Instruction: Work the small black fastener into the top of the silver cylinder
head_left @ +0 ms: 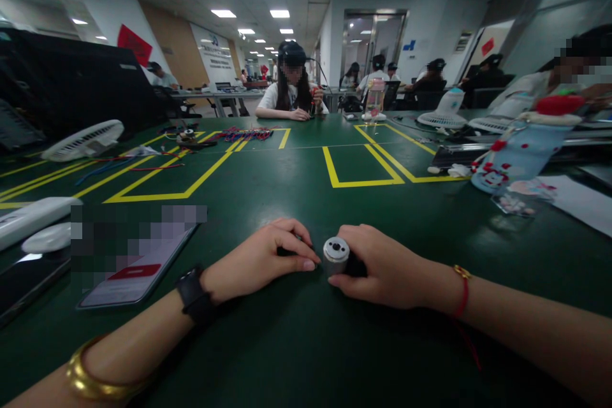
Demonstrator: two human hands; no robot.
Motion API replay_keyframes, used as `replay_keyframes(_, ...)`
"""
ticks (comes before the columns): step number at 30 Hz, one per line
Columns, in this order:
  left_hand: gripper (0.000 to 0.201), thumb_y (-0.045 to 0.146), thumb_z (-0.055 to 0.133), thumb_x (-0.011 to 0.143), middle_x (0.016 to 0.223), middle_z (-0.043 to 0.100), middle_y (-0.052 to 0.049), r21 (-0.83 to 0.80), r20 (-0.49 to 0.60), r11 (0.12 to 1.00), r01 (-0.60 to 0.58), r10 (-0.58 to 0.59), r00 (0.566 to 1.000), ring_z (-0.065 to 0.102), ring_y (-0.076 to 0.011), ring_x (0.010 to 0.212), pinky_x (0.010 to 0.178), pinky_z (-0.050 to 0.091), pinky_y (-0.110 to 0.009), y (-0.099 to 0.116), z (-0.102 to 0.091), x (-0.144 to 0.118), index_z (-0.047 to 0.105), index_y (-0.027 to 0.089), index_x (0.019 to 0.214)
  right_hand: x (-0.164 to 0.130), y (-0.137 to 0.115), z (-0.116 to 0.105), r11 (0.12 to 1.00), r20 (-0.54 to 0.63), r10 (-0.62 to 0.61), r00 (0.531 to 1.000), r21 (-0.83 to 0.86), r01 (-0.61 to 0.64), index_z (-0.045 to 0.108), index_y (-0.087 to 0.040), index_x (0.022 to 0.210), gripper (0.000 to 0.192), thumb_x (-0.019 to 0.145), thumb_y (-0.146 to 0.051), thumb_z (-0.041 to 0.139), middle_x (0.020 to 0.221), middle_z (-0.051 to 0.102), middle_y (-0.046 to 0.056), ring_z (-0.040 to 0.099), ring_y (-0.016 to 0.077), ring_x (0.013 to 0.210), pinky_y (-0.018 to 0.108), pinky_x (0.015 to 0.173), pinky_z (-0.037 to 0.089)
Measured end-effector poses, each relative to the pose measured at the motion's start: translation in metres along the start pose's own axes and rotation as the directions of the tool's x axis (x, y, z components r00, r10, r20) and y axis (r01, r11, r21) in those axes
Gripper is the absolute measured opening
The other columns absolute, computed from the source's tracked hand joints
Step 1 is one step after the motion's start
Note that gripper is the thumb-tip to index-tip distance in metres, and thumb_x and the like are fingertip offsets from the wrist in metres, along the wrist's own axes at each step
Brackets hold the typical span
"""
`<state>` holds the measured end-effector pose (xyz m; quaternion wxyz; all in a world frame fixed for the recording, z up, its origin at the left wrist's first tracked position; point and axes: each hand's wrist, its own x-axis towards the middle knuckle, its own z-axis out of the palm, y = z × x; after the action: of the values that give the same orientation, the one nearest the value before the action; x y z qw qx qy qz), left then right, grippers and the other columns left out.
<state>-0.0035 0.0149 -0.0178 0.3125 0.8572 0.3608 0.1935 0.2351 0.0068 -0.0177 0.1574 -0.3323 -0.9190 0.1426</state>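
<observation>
A small silver cylindrical motor [336, 250] stands upright on the green table, its round end with dark holes facing up. The fingers and thumb of my right hand [382, 268] are wrapped around its right side. Just left of the motor, my left hand [272, 254] rests low over the table with thumb and fingertips pinched together. Whatever those fingertips hold, if anything, is too small to make out. A slight gap separates them from the motor.
A phone [143, 268] and white objects lie at left. Beyond are wires [243, 134], a white fan [86, 140] and yellow tape outlines [368, 183]. A blue bottle [521, 146] stands at right beside paper [586, 204]. A person [291, 92] sits across the table [268, 178].
</observation>
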Motion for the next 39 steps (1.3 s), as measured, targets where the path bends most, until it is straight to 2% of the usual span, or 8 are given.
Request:
replay_keyframes(11,0.017,0.032,0.061,0.089,0.101,0.065,-0.003,-0.173,-0.020,0.982,0.074,-0.078,0.997,0.059,-0.0191,0.094,0.087,0.043,-0.032,-0.002,-0.005,0.001,0.075,0.025,0.094,0.001,0.001,-0.001,1.000,0.014,0.004,1.000,0.020,-0.005,0.053,-0.018,0.089,0.024,0.080,-0.037,0.065,0.086,0.058,0.003,0.046,0.0165,0.072,0.030,0.065,0.035)
replay_keyframes(14,0.020,0.034,0.055,0.092,0.090,0.066,-0.002,-0.446,-0.191,0.878,0.173,-0.282,0.940,0.057,-0.0154,0.081,0.076,0.043,-0.027,-0.008,-0.006,0.001,0.071,0.022,0.094,0.000,0.000,-0.002,1.000,0.019,0.003,1.000,0.027,-0.004,0.053,-0.018,0.089,0.024,0.080,-0.036,0.065,0.086,0.058,0.003,0.046,0.0163,0.072,0.030,0.065,0.035)
replay_keyframes(17,0.016,0.032,0.059,0.090,0.083,0.063,0.000,-0.698,-0.294,0.710,0.089,-0.397,0.869,0.054,-0.0125,0.077,0.073,0.041,-0.023,-0.016,-0.006,0.002,0.068,0.019,0.089,0.000,-0.001,-0.003,1.000,0.025,0.012,1.000,0.028,-0.013,0.053,-0.018,0.087,0.024,0.080,-0.037,0.065,0.085,0.057,0.003,0.046,0.0160,0.071,0.030,0.065,0.034)
replay_keyframes(20,0.013,0.028,0.060,0.089,0.083,0.061,0.000,-0.818,-0.280,0.575,0.020,-0.429,0.859,0.053,-0.0109,0.075,0.072,0.041,-0.022,-0.020,-0.007,0.003,0.067,0.017,0.089,0.000,-0.002,-0.003,0.999,0.027,0.022,0.999,0.027,-0.023,0.053,-0.018,0.087,0.024,0.080,-0.037,0.065,0.085,0.058,0.003,0.047,0.0161,0.071,0.030,0.065,0.035)
replay_keyframes(26,0.011,0.023,0.059,0.090,0.084,0.061,-0.001,-0.849,-0.269,0.529,0.007,-0.442,0.856,0.053,-0.0107,0.074,0.072,0.042,-0.022,-0.021,-0.008,0.003,0.066,0.015,0.087,0.001,-0.001,-0.003,1.000,0.025,0.019,1.000,0.025,-0.020,0.054,-0.018,0.088,0.024,0.080,-0.037,0.066,0.085,0.058,0.003,0.047,0.0162,0.071,0.030,0.066,0.035)
replay_keyframes(29,0.013,0.025,0.057,0.090,0.083,0.061,0.000,-0.811,-0.274,0.584,0.028,-0.423,0.864,0.053,-0.0116,0.075,0.073,0.042,-0.023,-0.021,-0.009,0.003,0.065,0.016,0.085,0.001,-0.002,-0.003,0.999,0.027,0.020,0.999,0.026,-0.020,0.054,-0.018,0.088,0.024,0.080,-0.037,0.066,0.085,0.058,0.003,0.047,0.0163,0.071,0.030,0.065,0.035)
replay_keyframes(33,0.011,0.027,0.061,0.087,0.086,0.063,-0.002,-0.444,-0.135,0.879,0.175,-0.258,0.957,0.056,-0.0154,0.080,0.074,0.042,-0.027,-0.017,-0.011,0.001,0.067,0.019,0.090,0.001,-0.001,-0.002,1.000,0.026,0.014,1.000,0.017,-0.015,0.054,-0.018,0.088,0.024,0.080,-0.037,0.066,0.085,0.058,0.003,0.047,0.0165,0.071,0.030,0.064,0.034)
replay_keyframes(39,0.024,0.027,0.068,0.083,0.110,0.060,-0.004,-0.023,0.053,1.000,-0.008,0.009,0.999,0.056,-0.0204,0.103,0.093,0.041,-0.035,-0.005,-0.011,-0.004,0.069,0.026,0.107,0.000,0.000,0.000,1.000,0.006,0.009,1.000,0.017,-0.009,0.053,-0.018,0.088,0.024,0.080,-0.037,0.066,0.084,0.058,0.003,0.046,0.0164,0.071,0.030,0.064,0.034)
